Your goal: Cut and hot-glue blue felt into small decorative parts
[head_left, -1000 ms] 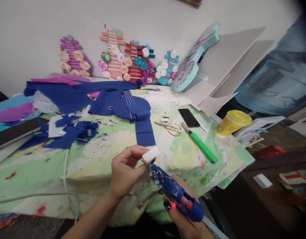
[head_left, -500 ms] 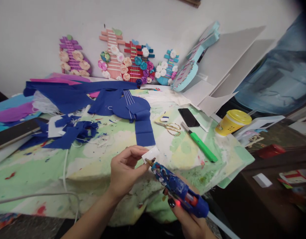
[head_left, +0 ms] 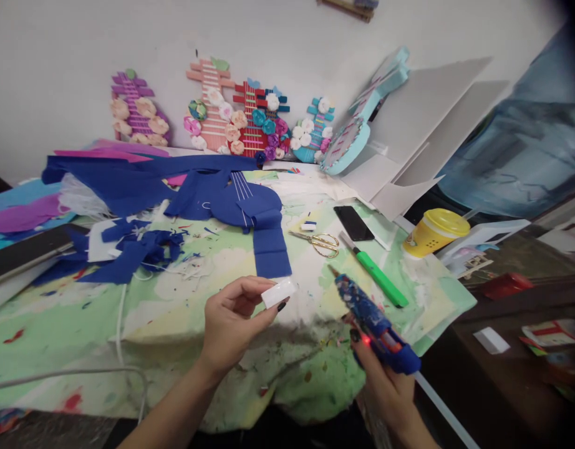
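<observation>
A small white block [head_left: 279,292] is pinched between the thumb and fingers of my left hand [head_left: 236,321], over the front part of the table. My right hand [head_left: 383,374] is wrapped round a blue glue gun [head_left: 374,324] with a red light on it; its nozzle points up and left, apart from the block. A long glue stick comes out of the gun's back end. Just beyond my left hand lies a strip of blue fabric [head_left: 272,249], joined to a blue guitar-like shape [head_left: 243,199] with white strings.
Gold scissors [head_left: 323,243], a green cutter [head_left: 381,277], a phone [head_left: 353,222] and a yellow cup [head_left: 434,232] lie or stand to the right. Blue scraps [head_left: 147,249] and a white cord [head_left: 121,324] are on the left. Decorated guitars [head_left: 250,118] line the wall.
My right hand has drawn the glue gun away to the right and slightly up, off the white block. My left hand has shifted slightly left and still holds the block.
</observation>
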A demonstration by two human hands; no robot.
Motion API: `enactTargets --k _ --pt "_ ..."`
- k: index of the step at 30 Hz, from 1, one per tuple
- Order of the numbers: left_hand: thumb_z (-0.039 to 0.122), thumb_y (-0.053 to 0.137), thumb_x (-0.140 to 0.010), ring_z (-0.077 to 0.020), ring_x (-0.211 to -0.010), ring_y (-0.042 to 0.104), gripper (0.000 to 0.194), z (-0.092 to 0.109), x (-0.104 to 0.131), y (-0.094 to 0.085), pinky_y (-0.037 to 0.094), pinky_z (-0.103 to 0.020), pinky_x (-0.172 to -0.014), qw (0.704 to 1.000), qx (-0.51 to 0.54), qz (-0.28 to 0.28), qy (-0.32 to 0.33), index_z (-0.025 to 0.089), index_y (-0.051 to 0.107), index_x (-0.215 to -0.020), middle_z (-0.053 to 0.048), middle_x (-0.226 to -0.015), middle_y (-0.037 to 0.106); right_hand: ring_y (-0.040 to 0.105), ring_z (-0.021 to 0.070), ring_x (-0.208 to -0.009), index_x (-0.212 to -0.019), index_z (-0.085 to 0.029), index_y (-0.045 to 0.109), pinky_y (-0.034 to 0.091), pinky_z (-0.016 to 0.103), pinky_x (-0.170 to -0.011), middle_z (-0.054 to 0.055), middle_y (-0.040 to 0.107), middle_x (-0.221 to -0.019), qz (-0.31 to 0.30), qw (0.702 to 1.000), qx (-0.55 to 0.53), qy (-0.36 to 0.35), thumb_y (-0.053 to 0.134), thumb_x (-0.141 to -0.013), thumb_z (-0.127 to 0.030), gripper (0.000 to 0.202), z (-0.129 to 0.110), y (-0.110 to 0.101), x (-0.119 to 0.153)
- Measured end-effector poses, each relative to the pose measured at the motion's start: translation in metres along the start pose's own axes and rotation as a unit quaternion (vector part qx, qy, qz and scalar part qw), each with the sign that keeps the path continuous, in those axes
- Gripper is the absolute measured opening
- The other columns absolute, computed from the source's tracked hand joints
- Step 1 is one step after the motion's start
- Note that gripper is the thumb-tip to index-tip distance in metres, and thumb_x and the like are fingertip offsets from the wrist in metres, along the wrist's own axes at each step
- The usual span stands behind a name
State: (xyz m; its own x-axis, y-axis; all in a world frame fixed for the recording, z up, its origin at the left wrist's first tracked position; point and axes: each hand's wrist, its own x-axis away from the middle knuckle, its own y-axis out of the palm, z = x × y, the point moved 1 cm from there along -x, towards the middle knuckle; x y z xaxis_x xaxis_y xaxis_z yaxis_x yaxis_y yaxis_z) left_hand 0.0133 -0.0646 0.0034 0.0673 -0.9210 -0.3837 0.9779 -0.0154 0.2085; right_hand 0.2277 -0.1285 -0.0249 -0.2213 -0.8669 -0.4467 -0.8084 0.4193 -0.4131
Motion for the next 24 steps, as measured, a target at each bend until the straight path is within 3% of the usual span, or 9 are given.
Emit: enactTargets --k 3,5,8,11,16,18,21,22,24 --pt "-0.001 0.069 -0.064 -0.0140 -0.079 0.069 0.022 0.000 -0.001 -0.003 0.057 -0.020 -0.072 1.000 -0.015 0.004 0.002 0.017 0.068 -0.075 -0.003 -0.082 0.073 0.062 0.0223 -0.067 -0.105 -0.020 0.058 0.047 0.031 -0.058 0.006 0.066 -0.080 0.026 0.980 0.192 0.037 0.055 -0.082 -0.044 0.033 0.011 -0.028 -0.038" --pt "-0.001 0.069 -0.064 -0.0141 -0.080 0.069 0.021 0.000 -0.003 -0.007 0.057 -0.020 -0.072 1.000 -0.030 0.006 0.009 0.017 0.068 -0.076 -0.003 -0.082 0.073 0.061 0.0244 -0.068 -0.099 -0.019 0.057 0.044 0.031 -0.056 0.007 0.065 -0.079 0.006 0.941 0.338 0.029 0.051 -0.082 -0.045 0.032 0.026 -0.050 -0.065" --pt "0.003 0.071 -0.066 -0.0177 -0.084 0.069 0.017 0.000 -0.009 -0.017 0.058 -0.026 -0.075 0.999 -0.040 -0.004 0.021 0.016 0.067 -0.077 -0.006 -0.086 0.073 0.061 0.0265 -0.073 -0.103 -0.015 0.053 0.043 0.033 -0.056 0.016 0.063 -0.098 -0.052 0.880 0.473 0.005 0.045 -0.086 -0.041 0.032 0.059 -0.076 -0.100" --pt "0.008 0.072 -0.067 -0.0221 -0.093 0.068 0.015 0.001 -0.018 -0.035 0.058 -0.034 -0.082 0.998 -0.061 -0.009 0.018 0.016 0.066 -0.078 -0.009 -0.094 0.073 0.061 0.0298 -0.082 -0.106 -0.006 0.051 0.045 0.036 -0.062 0.023 0.059 -0.100 -0.102 0.856 0.507 -0.012 0.044 -0.085 -0.033 0.034 0.095 -0.092 -0.122" --pt "0.012 0.073 -0.069 -0.0234 -0.099 0.066 0.017 0.003 -0.030 -0.058 0.056 -0.037 -0.086 0.997 -0.082 0.004 0.017 0.018 0.066 -0.083 -0.008 -0.097 0.072 0.059 0.0317 -0.096 -0.112 0.001 0.049 0.047 0.039 -0.079 0.026 0.059 -0.103 -0.146 0.854 0.497 -0.045 0.047 -0.077 -0.021 0.041 0.132 -0.099 -0.138" --pt "0.013 0.073 -0.069 -0.0227 -0.095 0.067 0.016 0.005 -0.031 -0.060 0.056 -0.036 -0.085 0.995 -0.101 0.006 0.015 0.018 0.067 -0.084 -0.008 -0.096 0.072 0.059 0.0323 -0.096 -0.111 0.001 0.051 0.047 0.040 -0.081 0.025 0.060 -0.101 -0.141 0.851 0.502 -0.059 0.047 -0.075 -0.017 0.041 0.128 -0.097 -0.141" --pt "0.013 0.071 -0.071 -0.0207 -0.091 0.067 0.018 0.005 -0.032 -0.056 0.055 -0.033 -0.083 0.991 -0.134 -0.011 0.012 0.017 0.067 -0.087 -0.008 -0.096 0.071 0.059 0.0354 -0.092 -0.106 -0.002 0.058 0.046 0.047 -0.080 0.024 0.063 -0.095 -0.082 0.842 0.523 -0.102 0.047 -0.076 -0.016 0.034 0.094 -0.087 -0.142" --pt "0.013 0.070 -0.071 -0.0202 -0.091 0.067 0.018 0.005 -0.032 -0.054 0.055 -0.032 -0.082 0.989 -0.144 -0.020 0.013 0.017 0.066 -0.088 -0.008 -0.096 0.071 0.059 0.0355 -0.091 -0.103 -0.004 0.060 0.045 0.048 -0.080 0.023 0.063 -0.093 -0.066 0.849 0.508 -0.128 0.047 -0.078 -0.017 0.031 0.077 -0.080 -0.141" --pt "0.012 0.069 -0.072 -0.0193 -0.088 0.065 0.018 0.006 -0.033 -0.049 0.054 -0.031 -0.078 0.985 -0.166 -0.040 0.016 0.017 0.066 -0.090 -0.008 -0.095 0.070 0.059 0.0309 -0.089 -0.098 -0.011 0.062 0.046 0.045 -0.080 0.018 0.066 -0.091 -0.050 0.896 0.397 -0.195 0.048 -0.082 -0.019 0.022 0.036 -0.060 -0.137"
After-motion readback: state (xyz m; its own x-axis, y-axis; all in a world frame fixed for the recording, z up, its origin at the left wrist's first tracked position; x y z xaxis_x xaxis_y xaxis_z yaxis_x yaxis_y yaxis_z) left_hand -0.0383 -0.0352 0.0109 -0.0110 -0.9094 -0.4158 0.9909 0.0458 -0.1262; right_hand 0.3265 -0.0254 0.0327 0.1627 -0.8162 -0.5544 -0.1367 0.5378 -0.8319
